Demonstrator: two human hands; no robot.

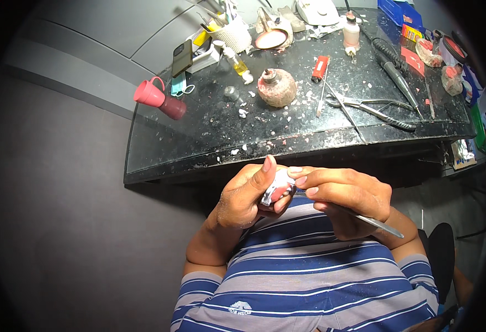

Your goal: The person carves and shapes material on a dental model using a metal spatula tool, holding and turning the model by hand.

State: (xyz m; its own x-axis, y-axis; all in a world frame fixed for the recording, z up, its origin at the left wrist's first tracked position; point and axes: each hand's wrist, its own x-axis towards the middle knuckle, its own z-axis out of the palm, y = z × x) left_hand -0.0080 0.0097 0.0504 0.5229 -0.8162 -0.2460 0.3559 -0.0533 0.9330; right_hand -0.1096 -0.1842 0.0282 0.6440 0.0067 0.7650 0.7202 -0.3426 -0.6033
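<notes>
Close to my chest, in front of the bench, my left hand (242,195) grips a small pink-and-white denture piece (279,189), its thumb raised along the near side. White material coats part of the pink surface. My right hand (353,193) is closed around a slim metal spatula (385,226), whose flat blade sticks out behind the palm toward the lower right. The fingertips of that hand meet the upper right side of the denture. The spatula's other end is hidden by my fingers.
On the black bench (199,141) lie a round burner pot (277,88), a red lighter (320,68), pliers (367,107), a thin metal tool (347,113) and a corded handpiece (400,86). White scraps are scattered around. A pink mug (150,94) stands at the left edge.
</notes>
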